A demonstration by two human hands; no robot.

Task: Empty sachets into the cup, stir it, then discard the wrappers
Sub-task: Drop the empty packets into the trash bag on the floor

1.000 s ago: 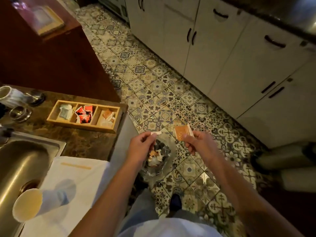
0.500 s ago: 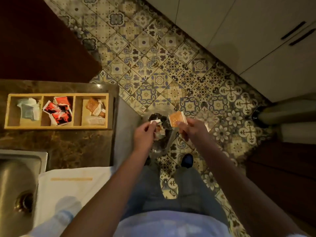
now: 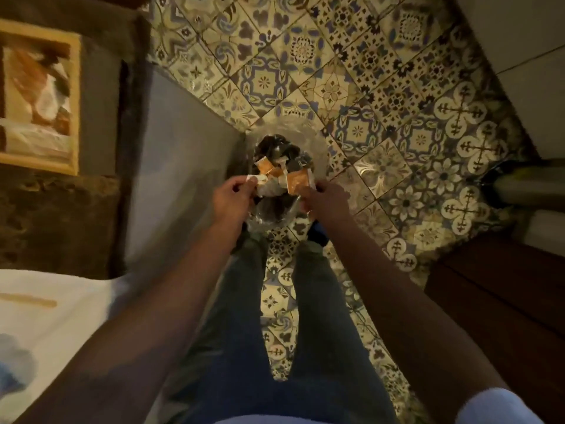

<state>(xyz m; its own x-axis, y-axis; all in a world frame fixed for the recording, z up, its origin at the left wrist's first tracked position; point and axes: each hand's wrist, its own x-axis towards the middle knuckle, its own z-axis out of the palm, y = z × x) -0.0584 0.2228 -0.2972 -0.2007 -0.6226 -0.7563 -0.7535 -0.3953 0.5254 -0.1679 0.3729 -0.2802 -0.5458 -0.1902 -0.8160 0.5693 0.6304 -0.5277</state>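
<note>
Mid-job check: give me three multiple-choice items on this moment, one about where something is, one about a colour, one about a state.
1. Where is the bin?
A. on the counter
B. on the tiled floor by the person's feet
C. in the sink

2. What colour is the wrapper in the right hand?
A. orange
B. green
C. black

3. What is the left hand doing?
A. hanging open and idle
B. pressing flat on the towel
C. pinching a small white scrap

Answers:
1 B, the bin stands on the tiles beside the cabinet.
2 A, the right hand holds an orange wrapper over the bin.
3 C, the left hand pinches a white scrap at the bin's edge.
</note>
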